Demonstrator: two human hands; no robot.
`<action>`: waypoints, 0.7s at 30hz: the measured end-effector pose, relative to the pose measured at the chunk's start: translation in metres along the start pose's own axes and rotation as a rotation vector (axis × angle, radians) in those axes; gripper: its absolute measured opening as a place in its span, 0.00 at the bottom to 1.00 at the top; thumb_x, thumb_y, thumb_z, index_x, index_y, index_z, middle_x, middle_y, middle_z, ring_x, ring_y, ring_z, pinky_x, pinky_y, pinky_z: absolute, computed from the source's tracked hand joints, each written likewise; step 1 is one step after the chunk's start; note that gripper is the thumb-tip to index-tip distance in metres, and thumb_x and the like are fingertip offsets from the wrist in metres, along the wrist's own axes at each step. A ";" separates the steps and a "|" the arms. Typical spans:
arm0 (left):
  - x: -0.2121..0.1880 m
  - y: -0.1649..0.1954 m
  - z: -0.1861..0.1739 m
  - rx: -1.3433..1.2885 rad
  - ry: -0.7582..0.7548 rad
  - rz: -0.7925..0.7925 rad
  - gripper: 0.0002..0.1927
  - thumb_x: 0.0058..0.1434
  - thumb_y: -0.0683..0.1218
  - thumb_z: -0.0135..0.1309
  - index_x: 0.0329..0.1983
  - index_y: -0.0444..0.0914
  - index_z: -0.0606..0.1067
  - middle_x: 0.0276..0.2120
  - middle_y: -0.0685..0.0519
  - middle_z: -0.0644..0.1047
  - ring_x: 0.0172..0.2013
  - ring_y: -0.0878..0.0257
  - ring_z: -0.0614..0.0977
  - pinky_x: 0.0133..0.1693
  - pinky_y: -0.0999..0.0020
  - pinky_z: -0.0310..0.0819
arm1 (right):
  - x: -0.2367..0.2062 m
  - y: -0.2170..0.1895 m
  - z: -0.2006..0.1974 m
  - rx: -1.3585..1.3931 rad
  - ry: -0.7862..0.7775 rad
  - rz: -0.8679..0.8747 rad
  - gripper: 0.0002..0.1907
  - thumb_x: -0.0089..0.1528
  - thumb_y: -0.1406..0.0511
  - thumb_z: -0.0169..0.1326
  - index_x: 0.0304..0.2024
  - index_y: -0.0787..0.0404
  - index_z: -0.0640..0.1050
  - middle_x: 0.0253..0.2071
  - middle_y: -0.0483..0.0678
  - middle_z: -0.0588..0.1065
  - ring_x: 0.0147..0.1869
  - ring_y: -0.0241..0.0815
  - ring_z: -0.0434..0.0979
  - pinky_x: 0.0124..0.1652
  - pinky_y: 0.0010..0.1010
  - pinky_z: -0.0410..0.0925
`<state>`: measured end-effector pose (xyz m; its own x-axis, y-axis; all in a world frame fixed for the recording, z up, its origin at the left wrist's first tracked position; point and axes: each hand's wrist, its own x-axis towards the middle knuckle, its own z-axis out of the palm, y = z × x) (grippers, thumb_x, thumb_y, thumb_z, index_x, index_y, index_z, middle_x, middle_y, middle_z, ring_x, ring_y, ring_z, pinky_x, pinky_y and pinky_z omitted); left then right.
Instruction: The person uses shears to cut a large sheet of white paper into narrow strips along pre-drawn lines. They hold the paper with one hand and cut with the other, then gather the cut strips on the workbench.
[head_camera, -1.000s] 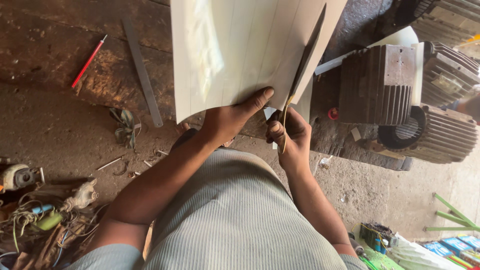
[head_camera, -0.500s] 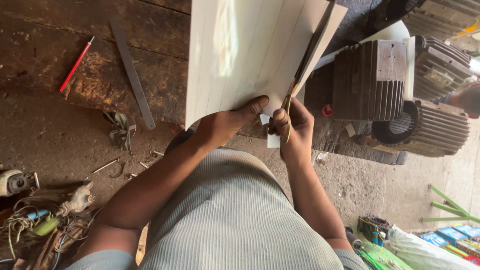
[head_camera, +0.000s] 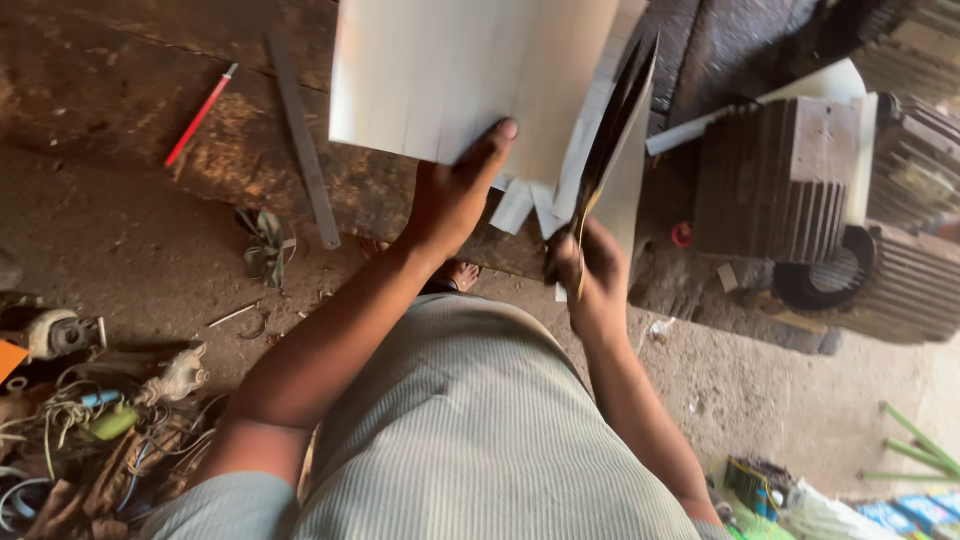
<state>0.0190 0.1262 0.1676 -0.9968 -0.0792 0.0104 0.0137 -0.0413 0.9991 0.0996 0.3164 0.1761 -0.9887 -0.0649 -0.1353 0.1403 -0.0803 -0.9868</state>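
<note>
My left hand grips the near edge of a large white sheet, thumb on top, holding it up over a dark wooden board. My right hand is closed on the handles of a pair of scissors, whose long dark blades point up and away into the sheet's right side. Narrow cut strips of the white sheet hang down between my two hands.
A red pencil and a metal ruler lie on the board at left. Finned electric motors stand at right. Tangled wires and small parts sit on the dirt floor at lower left. Green sticks lie at lower right.
The sheet has shifted to the right and closer. My right hand has dropped lower with the scissors, and more cut strips hang at the sheet's near edge.
</note>
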 end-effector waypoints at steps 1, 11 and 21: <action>0.005 0.002 -0.001 -0.062 0.032 0.057 0.15 0.70 0.50 0.60 0.49 0.32 0.81 0.41 0.46 0.83 0.43 0.59 0.85 0.47 0.65 0.81 | -0.007 0.001 0.001 -0.026 -0.052 0.023 0.31 0.64 0.43 0.58 0.44 0.65 0.76 0.31 0.42 0.73 0.33 0.30 0.72 0.31 0.23 0.65; 0.014 0.014 0.014 0.088 0.120 0.381 0.13 0.72 0.51 0.58 0.54 0.42 0.82 0.38 0.57 0.86 0.37 0.71 0.86 0.37 0.77 0.81 | -0.021 0.000 0.011 -0.165 -0.290 0.076 0.38 0.61 0.39 0.59 0.46 0.69 0.76 0.32 0.45 0.74 0.36 0.33 0.73 0.38 0.26 0.70; 0.011 0.019 0.016 -0.010 0.119 0.370 0.12 0.73 0.50 0.57 0.55 0.41 0.81 0.45 0.56 0.85 0.43 0.72 0.87 0.41 0.77 0.82 | -0.024 -0.001 0.018 -0.183 -0.219 0.102 0.29 0.61 0.46 0.61 0.41 0.67 0.75 0.30 0.42 0.73 0.32 0.30 0.73 0.32 0.23 0.70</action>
<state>0.0070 0.1402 0.1872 -0.9082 -0.2060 0.3644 0.3720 0.0016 0.9282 0.1243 0.3001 0.1822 -0.9323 -0.2779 -0.2317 0.2065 0.1171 -0.9714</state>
